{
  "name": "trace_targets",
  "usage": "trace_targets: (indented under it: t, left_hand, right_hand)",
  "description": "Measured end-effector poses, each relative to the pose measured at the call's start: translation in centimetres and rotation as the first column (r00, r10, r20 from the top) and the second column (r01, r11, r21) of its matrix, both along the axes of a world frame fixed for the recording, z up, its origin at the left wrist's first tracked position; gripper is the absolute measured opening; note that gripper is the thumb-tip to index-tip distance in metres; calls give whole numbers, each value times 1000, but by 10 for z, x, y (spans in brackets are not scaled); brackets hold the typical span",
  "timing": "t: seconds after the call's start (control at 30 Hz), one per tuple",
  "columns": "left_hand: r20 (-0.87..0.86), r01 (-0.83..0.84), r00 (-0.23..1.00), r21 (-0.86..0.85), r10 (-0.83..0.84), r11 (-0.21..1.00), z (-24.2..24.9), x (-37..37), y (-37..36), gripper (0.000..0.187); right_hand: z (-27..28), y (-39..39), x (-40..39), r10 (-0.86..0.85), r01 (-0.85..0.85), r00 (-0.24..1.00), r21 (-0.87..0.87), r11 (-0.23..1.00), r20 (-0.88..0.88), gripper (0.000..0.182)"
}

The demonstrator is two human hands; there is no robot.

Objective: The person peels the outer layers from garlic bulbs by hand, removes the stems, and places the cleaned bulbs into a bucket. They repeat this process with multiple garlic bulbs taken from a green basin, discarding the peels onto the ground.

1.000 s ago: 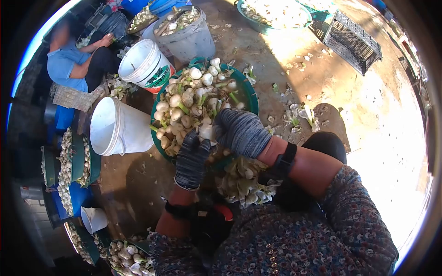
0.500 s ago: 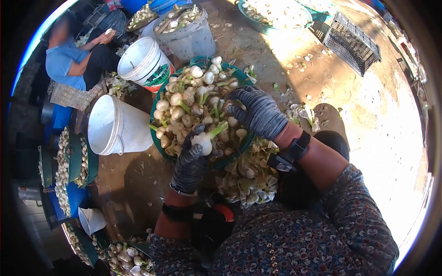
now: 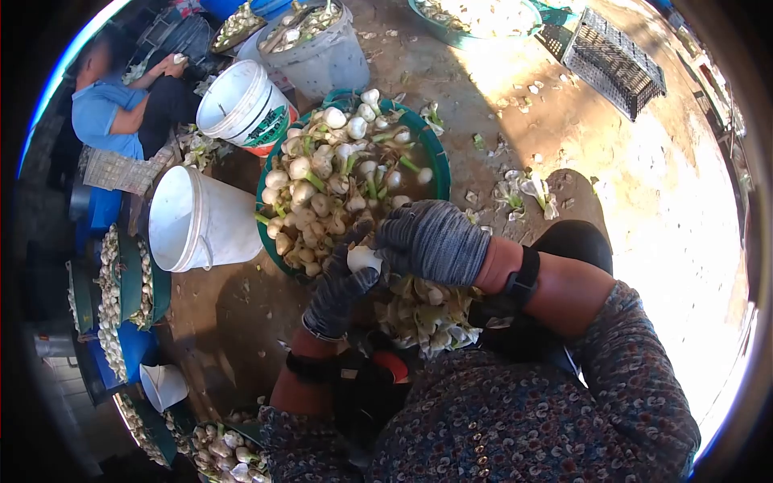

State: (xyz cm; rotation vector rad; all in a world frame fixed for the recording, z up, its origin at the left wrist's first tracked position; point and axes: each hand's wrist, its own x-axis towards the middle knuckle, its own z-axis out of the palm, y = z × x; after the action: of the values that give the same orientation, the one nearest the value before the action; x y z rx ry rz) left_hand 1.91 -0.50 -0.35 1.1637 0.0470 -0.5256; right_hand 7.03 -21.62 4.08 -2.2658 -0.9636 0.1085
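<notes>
A white garlic bulb [image 3: 361, 258] sits pinched between both gloved hands, just over the near rim of the green basin [image 3: 436, 158]; the left hand [image 3: 336, 291] is curled shut round its underside, and the right hand [image 3: 431, 240] is closed over it from above. The basin is heaped with more bulbs [image 3: 322, 189]; peeled skins [image 3: 423, 310] lie piled beneath the wrists; a tipped white bucket [image 3: 197, 221] rests left of the basin, and another person [image 3: 121, 105] sits beyond.
</notes>
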Motion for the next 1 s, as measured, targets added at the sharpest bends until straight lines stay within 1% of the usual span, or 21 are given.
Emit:
trace_targets:
  t: [0.13,0.2,0.23,0.3,0.33,0.4,0.43,0.5,0.53,0.6,0.63,0.7,0.73,0.77,0.8,0.83,0.87,0.9,0.93,0.97,1.0]
  left_hand:
    - [-12,-4,1000,-24,4,1000,-7,-2,-4,90]
    - [193,21,979,213,-63,977,-9,-6,-4,75]
    - [185,23,981,213,-63,977,-5,-5,-6,75]
    - [292,60,947,250,-134,966,7,-1,-12,73]
    - [292,59,947,250,-134,966,7,-1,-12,73]
    - [240,60,967,104,-84,993,5,0,-10,69]
    - [244,57,966,106,-81,993,4,0,-8,69]
    - [171,-18,985,204,-18,979,3,-1,-5,80]
    - [174,-21,985,207,-16,978,4,-1,-4,80]
    - [35,-29,999,175,23,984,7,-2,-3,77]
    - [34,-28,999,177,22,984,6,-4,-5,77]
    - [75,-163,986,265,148,950,-3,-8,-9,59]
    - [77,-166,986,266,150,950,-9,-10,-6,59]
    - [459,-263,885,631,-78,730,-18,-10,-1,49]
    - [619,-486,654,785,-436,385,-27,-11,4,41]
    - [619,-488,654,784,-435,383,-37,-9,7,41]
    - [427,-314,903,590,43,744,-44,-5,9,39]
    - [-66,-312,942,184,329,932,-51,-3,11,38]
    - [-67,-313,942,185,329,932,-39,-4,7,38]
    - [-114,-281,952,50,285,959,-15,-6,-3,42]
    - [-153,-247,961,-88,232,965,-2,-6,-8,46]
  right_hand:
    - [2,-1,-2,4,-4,999,-13,1000,34,16]
    - [6,1,-2,-47,30,993,-161,987,-106,18]
    - [1,1,-2,-47,29,992,-161,987,-114,18]
    - [-14,2,-1,-152,154,909,-25,988,-387,20]
    - [-17,0,2,-151,153,910,-24,988,-387,20]
    - [-20,-7,8,-22,155,838,200,968,-545,22]
    - [-18,-10,7,-19,151,841,202,968,-541,22]
    - [-15,-14,4,71,82,851,265,961,-520,21]
    - [-16,-13,2,75,79,853,268,960,-517,21]
    - [-21,-11,-9,-36,88,947,148,985,-318,22]
    - [-18,-9,-13,-36,88,947,151,985,-319,22]
    - [-10,-4,-21,-62,99,964,134,986,-259,24]
    - [-12,-1,-26,-59,97,964,136,986,-258,24]
    - [-16,3,-30,-81,125,951,132,983,-298,24]
    - [-18,6,-32,-102,152,936,127,980,-338,24]
    - [-17,7,-32,-99,149,937,128,980,-336,24]
    - [-15,9,-33,-109,172,901,114,978,-420,25]
    - [-15,9,-33,-121,195,856,97,976,-502,25]
    - [-15,10,-33,-120,194,856,98,976,-503,25]
    - [-16,10,-32,-115,224,809,121,967,-576,24]
    - [-18,9,-31,-108,256,757,142,956,-644,23]
